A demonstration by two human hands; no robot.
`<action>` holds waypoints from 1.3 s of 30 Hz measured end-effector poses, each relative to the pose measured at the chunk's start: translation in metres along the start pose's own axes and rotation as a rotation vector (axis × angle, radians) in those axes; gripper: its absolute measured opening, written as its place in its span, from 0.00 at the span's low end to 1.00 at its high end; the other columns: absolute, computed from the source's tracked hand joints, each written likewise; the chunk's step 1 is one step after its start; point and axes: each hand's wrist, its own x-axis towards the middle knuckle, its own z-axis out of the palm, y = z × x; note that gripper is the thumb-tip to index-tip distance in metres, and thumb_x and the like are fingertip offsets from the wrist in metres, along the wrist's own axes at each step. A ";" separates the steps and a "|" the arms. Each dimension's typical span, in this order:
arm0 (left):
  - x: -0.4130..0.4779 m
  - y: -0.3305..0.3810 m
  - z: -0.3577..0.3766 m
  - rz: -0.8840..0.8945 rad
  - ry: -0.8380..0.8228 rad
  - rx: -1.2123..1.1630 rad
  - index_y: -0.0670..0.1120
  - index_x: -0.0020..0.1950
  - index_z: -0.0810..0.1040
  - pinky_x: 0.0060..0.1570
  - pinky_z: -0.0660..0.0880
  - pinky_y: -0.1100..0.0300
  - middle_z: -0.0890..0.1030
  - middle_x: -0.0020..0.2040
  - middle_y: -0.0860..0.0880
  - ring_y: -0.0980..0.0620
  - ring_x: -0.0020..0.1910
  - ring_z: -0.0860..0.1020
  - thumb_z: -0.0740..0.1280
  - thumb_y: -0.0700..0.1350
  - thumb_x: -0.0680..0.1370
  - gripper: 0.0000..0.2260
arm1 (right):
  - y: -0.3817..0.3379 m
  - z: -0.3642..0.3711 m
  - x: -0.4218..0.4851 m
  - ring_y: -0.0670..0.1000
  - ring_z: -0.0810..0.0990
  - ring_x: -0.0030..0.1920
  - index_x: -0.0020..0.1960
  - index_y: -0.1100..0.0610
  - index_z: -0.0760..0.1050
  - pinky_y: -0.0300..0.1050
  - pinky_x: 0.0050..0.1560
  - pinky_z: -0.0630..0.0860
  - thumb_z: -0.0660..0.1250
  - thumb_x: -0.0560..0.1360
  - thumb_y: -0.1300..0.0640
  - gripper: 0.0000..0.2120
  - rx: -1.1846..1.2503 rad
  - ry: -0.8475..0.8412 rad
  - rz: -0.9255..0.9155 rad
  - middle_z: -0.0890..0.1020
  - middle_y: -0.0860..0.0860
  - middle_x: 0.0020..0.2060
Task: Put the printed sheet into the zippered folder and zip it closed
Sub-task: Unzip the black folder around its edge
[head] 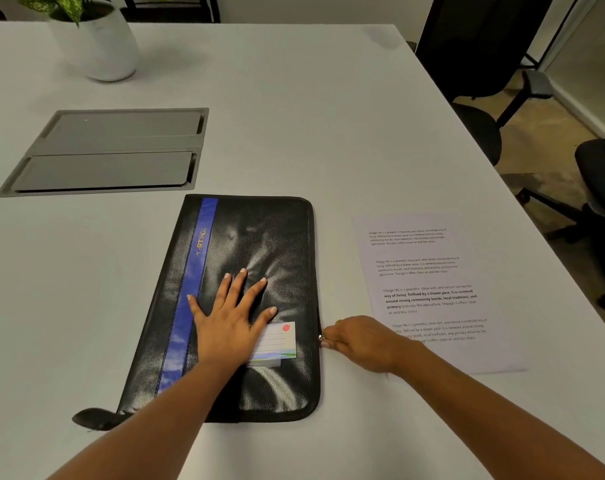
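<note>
The left hand lies spread flat on the zippered folder, pinning it near the desk's front edge. The folder is black grained leatherette, rectangular with rounded corners, with a glossy blue stripe and a label card. The right hand pinches the metal zipper pull on the folder's right edge; opening seems to be the step in hand. The printed sheet, thin white paper, lies flat just beside, toward the desk's right edge. Next: run the zip round, steadily.

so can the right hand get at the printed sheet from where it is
Probably yes: the right hand is at the zipper pull, its wrist already over the printed sheet, which lies flat with nothing on it.
</note>
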 end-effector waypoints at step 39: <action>-0.052 -0.017 -0.002 0.136 -0.143 0.020 0.62 0.75 0.42 0.66 0.34 0.33 0.40 0.78 0.54 0.52 0.76 0.38 0.28 0.80 0.53 0.52 | -0.006 0.020 -0.043 0.55 0.75 0.42 0.51 0.59 0.75 0.40 0.44 0.65 0.54 0.80 0.52 0.15 -0.046 0.039 0.105 0.80 0.60 0.44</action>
